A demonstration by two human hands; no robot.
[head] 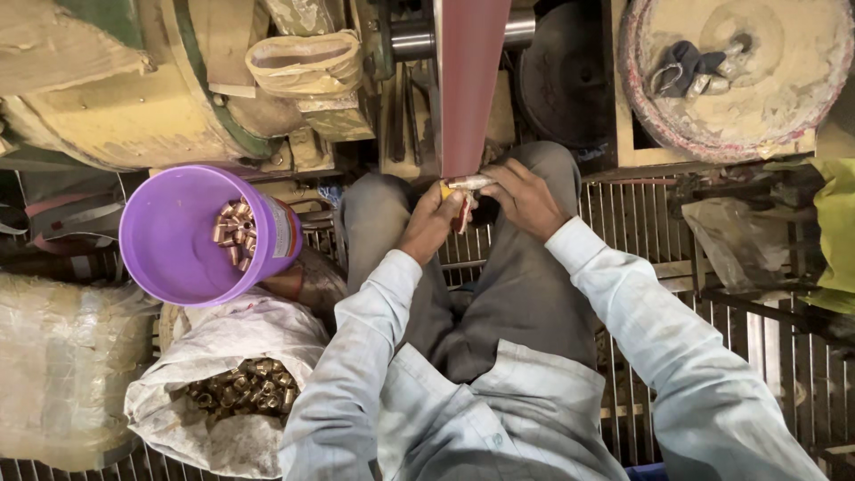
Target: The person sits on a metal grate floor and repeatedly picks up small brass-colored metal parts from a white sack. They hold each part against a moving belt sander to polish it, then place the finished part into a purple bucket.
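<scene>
A: Head view, hands first. What does each one hold, and why up there?

B: The left hand (430,223) and the right hand (525,198) are both clenched on one small silvery metal fitting (469,183), fingers wrapped from either side. The piece sits at the lower end of the broad reddish-brown abrasive belt (465,85), touching or just short of it; contact itself cannot be confirmed. A two-sided grip would steady so small a part against a running surface.

A: Is there anything else in the left hand?

B: A yellow and red scrap shows beneath its fingers; its kind cannot be told.

A: Posture?

B: The person is seated with knees apart, forearms in pale blue sleeves converging over the lap, which brings the piece to the belt on the body's centreline.

A: And supply?

B: To the person's left, near the knee, is a tilted purple plastic bucket (178,236) holding brass-coloured fittings, mouth turned toward the sitter. Below it, an open white woven sack (205,356) holds more of the same
</scene>
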